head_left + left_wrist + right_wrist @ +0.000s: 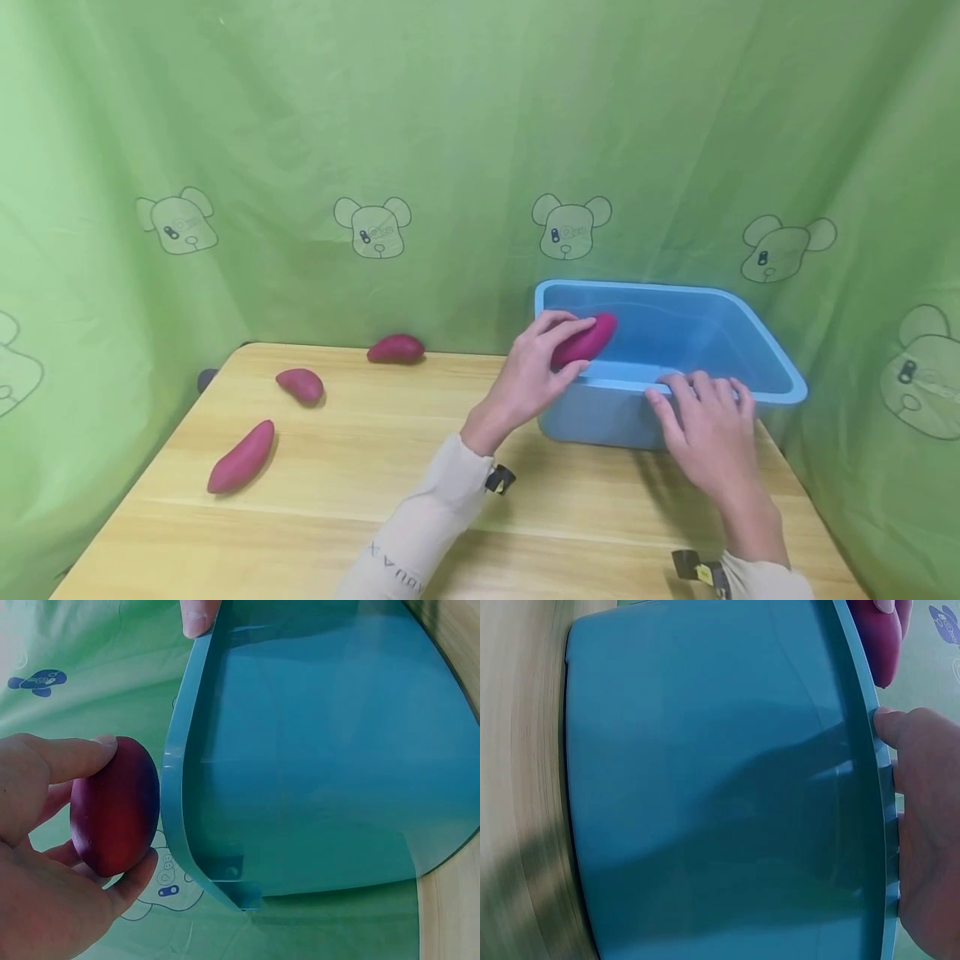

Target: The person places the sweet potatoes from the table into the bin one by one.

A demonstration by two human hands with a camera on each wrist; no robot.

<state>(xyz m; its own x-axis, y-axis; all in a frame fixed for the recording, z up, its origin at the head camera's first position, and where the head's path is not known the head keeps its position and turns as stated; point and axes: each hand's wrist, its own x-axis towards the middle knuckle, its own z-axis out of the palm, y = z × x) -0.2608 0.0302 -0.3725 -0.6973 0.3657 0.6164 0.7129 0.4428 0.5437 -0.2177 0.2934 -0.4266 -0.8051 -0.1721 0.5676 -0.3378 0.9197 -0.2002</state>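
My left hand (528,367) holds a purple-red sweet potato (588,340) between thumb and fingers, over the near left part of the blue bin (765,358). In the left wrist view, the sweet potato (116,806) appears upright beside the bin's rim (174,765), with the thumb on one end and fingertips around the other. My right hand (712,433) grips the near rim, its fingers hooked over the edge. From the right wrist, the thumb of the right hand (934,817) lies at the rim, and the other fingers are mostly hidden behind it.
On the left of the wooden table (360,500) lie three more sweet potatoes: one near the front (242,458), one behind it (302,386) and one at the back edge (396,349). A green curtain (465,125) with bear-head drawings hangs around the table.
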